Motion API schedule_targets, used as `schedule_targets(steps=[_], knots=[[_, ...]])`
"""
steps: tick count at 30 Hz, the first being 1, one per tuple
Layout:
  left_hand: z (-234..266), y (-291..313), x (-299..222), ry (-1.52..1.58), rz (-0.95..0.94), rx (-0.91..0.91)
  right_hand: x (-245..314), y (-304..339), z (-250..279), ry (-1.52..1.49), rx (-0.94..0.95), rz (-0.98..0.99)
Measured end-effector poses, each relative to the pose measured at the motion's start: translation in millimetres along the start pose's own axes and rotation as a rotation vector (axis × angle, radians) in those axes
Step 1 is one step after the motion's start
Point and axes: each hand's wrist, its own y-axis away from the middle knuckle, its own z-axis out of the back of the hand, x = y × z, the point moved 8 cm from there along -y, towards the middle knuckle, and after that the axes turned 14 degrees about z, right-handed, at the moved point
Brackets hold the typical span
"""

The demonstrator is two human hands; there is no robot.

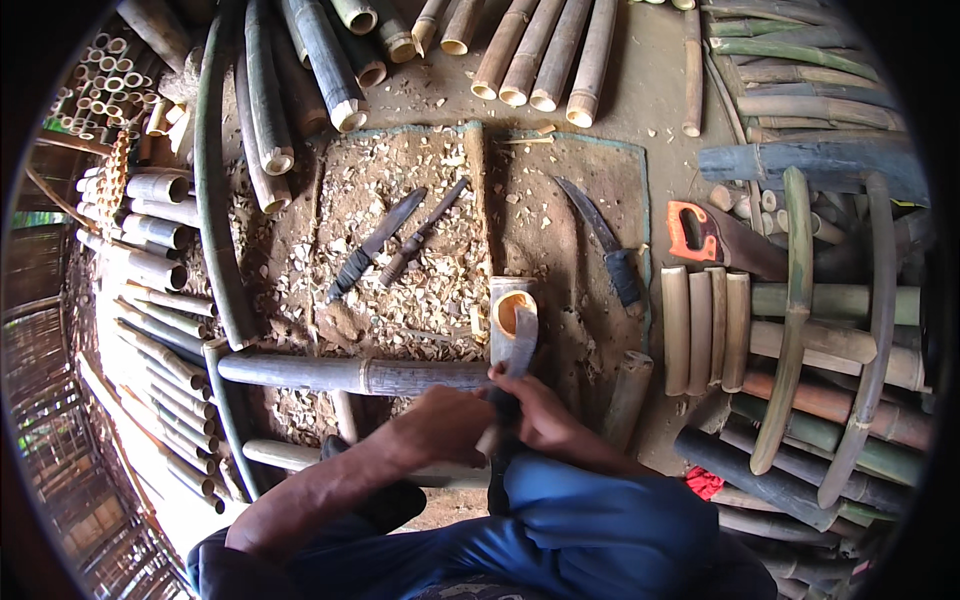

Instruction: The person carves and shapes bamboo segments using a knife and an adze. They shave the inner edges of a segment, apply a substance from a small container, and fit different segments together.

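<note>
In front of my lap, both hands are closed around a knife point(522, 345) with a dark handle. My left hand point(445, 425) is in a fist at the handle from the left side. My right hand point(540, 412) wraps it from the right, with fingers close to the base of the blade. The blade points away from me and lies across the cut mouth of a short bamboo tube point(515, 300), whose inner rim is orange-yellow. Part of the handle is hidden by my fingers. A long dark bamboo pole point(340, 374) lies crosswise to the left of my hands.
On the chip-strewn mat lie a wrapped-handle knife point(380, 240), a slim wooden-handled blade point(425, 230) and a curved knife point(600, 235). An orange-handled saw point(735, 245) rests at right, by stacked bamboo point(705, 330). More bamboo tubes point(545, 60) lie at the far side and left.
</note>
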Motion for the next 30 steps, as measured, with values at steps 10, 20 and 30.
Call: schedule_targets(steps=[10,20,30], knots=[[23.9,-165.4,-73.3,0.051,-0.169,-0.311,106.6,-5.3,126.0,1.884,-0.041,0.738],[75.3,-126.8,-14.6,0.733,-0.003,-0.889,196.6,-67.0,-21.4,2.581,0.533,0.519],[74.8,-132.4,-16.6,0.701,-0.016,-0.674,190.5,-61.1,5.7,2.225,0.207,0.327]])
